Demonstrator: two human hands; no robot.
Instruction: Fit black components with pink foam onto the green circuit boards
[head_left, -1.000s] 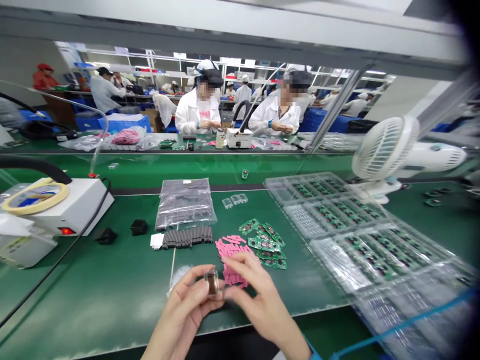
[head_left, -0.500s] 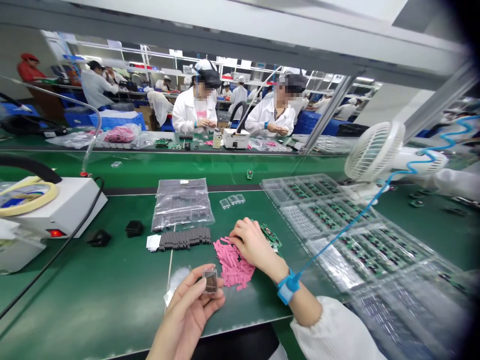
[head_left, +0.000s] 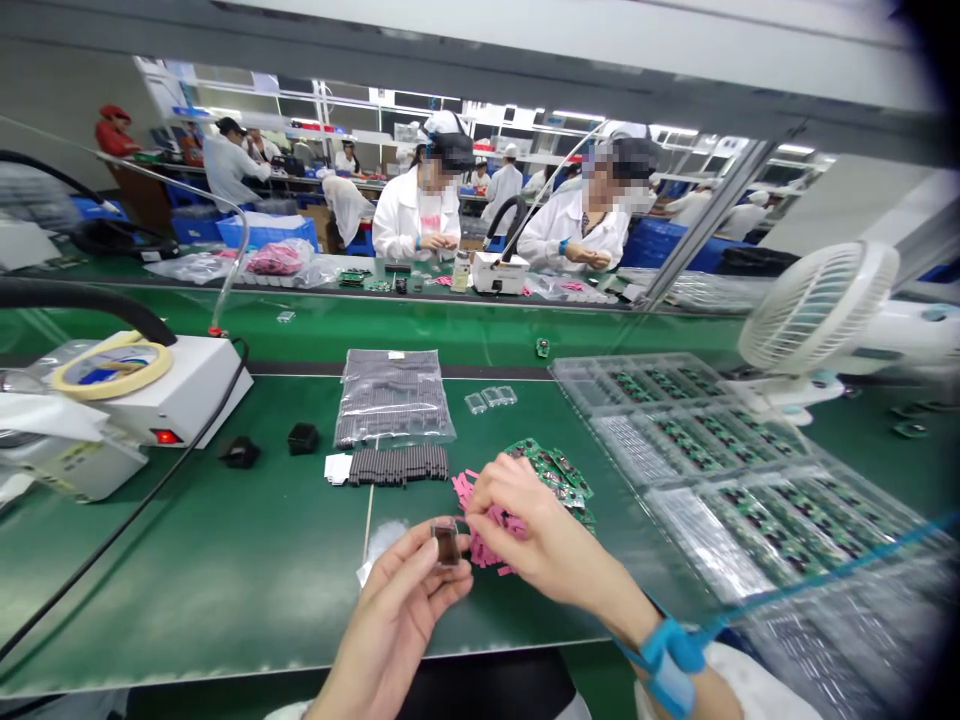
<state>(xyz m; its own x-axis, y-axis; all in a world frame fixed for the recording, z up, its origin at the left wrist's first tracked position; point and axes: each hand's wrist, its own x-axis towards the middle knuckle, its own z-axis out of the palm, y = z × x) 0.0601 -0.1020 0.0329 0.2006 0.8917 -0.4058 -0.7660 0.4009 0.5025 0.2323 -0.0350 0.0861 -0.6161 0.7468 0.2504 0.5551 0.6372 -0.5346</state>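
1. Fingers of the left hand [head_left: 401,595] grasp a clear-edged case [head_left: 447,546], dark brown within its rim.
2. Right hand [head_left: 536,522]: fingertips bent beside it (gripping anything? I cannot tell).
3. Pink strips [head_left: 487,556] lie beyond, partly hidden.

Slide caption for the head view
Left hand holding a small clear-framed part, right hand beside it, near pink strips and circuit boards.

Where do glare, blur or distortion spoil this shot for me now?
Head view: glare whitens parts of the plastic trays and the clear bag; blur smears the blue cord at lower right; the frame's right edge is dark; the small case in the left hand shows, but its inner detail is unclear.
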